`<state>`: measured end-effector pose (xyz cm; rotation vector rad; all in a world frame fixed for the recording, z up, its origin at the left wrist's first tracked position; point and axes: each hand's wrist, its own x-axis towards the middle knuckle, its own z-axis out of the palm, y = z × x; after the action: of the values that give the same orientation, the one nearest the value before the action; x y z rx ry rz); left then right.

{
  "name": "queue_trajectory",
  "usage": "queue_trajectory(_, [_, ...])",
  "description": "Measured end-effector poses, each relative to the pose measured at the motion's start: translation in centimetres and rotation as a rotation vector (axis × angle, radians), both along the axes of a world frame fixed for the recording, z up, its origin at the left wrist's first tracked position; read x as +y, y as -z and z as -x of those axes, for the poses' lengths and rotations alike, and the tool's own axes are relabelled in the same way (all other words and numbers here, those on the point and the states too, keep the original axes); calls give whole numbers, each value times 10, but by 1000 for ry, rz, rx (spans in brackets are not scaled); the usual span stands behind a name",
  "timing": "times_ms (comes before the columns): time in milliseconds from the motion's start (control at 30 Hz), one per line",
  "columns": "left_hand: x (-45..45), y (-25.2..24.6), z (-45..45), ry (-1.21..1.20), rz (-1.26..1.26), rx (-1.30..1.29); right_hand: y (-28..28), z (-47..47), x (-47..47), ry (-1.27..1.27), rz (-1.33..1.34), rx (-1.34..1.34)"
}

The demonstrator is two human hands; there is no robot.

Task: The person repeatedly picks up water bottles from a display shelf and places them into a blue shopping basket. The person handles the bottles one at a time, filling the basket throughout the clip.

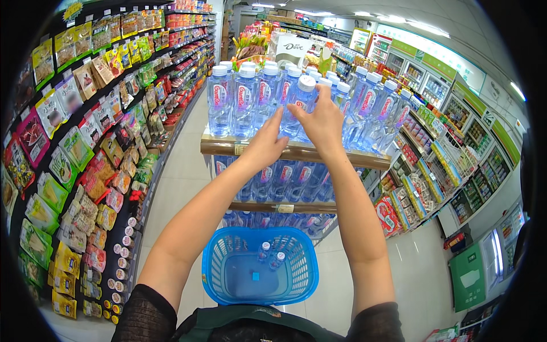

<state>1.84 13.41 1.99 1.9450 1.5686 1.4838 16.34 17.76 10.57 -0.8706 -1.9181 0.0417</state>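
Observation:
Rows of clear plastic water bottles with white caps (220, 100) stand on the top shelf of a display rack. My right hand (322, 119) is at a front bottle (300, 104), its fingers behind the bottle's upper right side and the thumb near its label; whether it grips firmly cannot be told. My left hand (267, 143) is just left of that bottle's lower part, fingers extended and thumb apart, holding nothing. Below my arms is a blue plastic shopping basket (208, 273), with two small capped bottles (277, 260) inside at its far side.
The rack's brown shelf edge (299, 153) runs below my hands, with more bottles on lower shelves. Packaged snacks hang on the long shelving (98, 128) at left. Slanted goods shelves (423, 179) and glass-door coolers (466, 115) line the right. Pale tiled floor (183, 162) lies beside the rack.

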Motion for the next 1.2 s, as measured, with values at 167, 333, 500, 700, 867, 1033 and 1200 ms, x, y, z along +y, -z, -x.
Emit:
queue_trajectory(167, [4, 2, -3, 1, 79, 8, 16, 3, 24, 17, -181, -8])
queue_trajectory(333, [4, 2, 1, -62, 61, 45, 7, 19, 15, 123, -125, -116])
queue_trajectory(500, [-36, 2, 3, -287, -180, 399, 13, 15, 5, 180, -197, -138])
queue_trajectory(700, [-64, 2, 15, -628, -101, 637, 47, 33, -20, -107, -363, -113])
queue_trajectory(867, [-47, 8, 15, -610, -70, 710, 73, 58, -15, -262, -223, -212])
queue_trajectory(1033, [-33, 13, 31, -589, -60, 670, 80, 55, -15, -182, -117, -291])
queue_trajectory(1200, [-18, 8, 39, -538, -10, 581, 90, 41, 0, -149, -99, -275])
